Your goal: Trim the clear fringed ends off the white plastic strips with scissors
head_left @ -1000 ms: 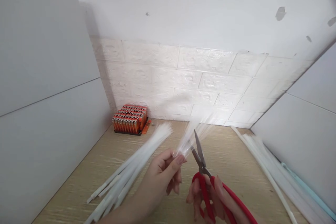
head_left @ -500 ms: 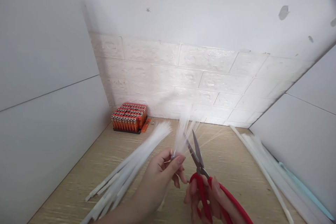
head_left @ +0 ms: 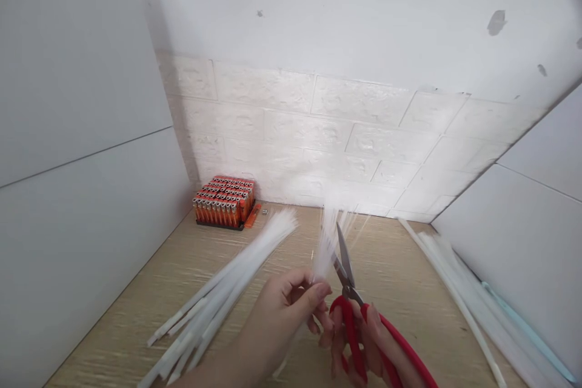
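My left hand [head_left: 284,315] pinches a thin bunch of white plastic strips [head_left: 328,241] that fan upward from thumb and forefinger. My right hand [head_left: 359,345] grips red-handled scissors [head_left: 352,309] just right of it. The steel blades point up and are slightly parted beside the strips. Both hands hover low over the wooden tabletop [head_left: 391,267]. A long bundle of white strips [head_left: 227,288] lies diagonally on the table under my left forearm.
A tray of orange lighters [head_left: 224,202] sits at the back left corner, with one loose orange lighter [head_left: 253,216] beside it. More long white strips [head_left: 459,291] lie along the right wall. White panels close in the left, right and back.
My left hand and the pinched strips have drifted slightly right and down, closer to the scissors. The scissor blades have narrowed a little. The view shifted slightly.
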Action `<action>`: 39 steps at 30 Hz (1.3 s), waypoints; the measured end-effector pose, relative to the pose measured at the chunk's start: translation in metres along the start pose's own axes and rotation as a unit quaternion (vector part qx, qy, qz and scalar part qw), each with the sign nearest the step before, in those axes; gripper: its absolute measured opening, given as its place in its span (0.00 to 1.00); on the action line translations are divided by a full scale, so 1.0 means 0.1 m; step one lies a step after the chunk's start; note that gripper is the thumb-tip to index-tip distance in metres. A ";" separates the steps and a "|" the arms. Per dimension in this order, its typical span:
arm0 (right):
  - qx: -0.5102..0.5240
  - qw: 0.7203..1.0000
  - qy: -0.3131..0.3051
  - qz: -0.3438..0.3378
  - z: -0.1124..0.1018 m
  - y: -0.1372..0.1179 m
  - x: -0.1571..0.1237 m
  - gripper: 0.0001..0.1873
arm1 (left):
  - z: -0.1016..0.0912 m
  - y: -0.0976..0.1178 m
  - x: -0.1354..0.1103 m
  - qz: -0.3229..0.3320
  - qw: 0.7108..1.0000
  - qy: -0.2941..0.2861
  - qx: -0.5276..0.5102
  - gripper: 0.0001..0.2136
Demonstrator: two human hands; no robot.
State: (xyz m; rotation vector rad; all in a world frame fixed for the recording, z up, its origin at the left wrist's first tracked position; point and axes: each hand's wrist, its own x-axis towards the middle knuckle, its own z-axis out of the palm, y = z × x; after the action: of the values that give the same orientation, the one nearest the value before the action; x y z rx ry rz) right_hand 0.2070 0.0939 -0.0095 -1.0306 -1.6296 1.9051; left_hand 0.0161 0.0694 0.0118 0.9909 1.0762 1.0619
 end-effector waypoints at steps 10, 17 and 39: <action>0.007 1.000 -0.027 0.007 0.08 0.09 -0.04 0.18 | 0.00 -0.01 -0.02 0.022 0.995 0.101 0.016 0.16; 0.013 1.000 -0.012 0.006 0.14 0.14 -0.01 0.18 | 0.08 -0.18 -0.01 -0.011 0.997 0.042 -0.058 0.18; -0.001 1.000 -0.017 0.001 0.15 0.09 -0.03 0.19 | 0.07 -0.06 -0.06 -0.001 0.998 0.057 -0.014 0.16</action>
State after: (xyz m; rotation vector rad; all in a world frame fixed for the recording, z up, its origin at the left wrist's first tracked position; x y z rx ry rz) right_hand 0.1988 0.0801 -0.0171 -1.0054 -1.6493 1.9328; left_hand 0.0236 0.0613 0.0082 0.9151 1.1523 1.1395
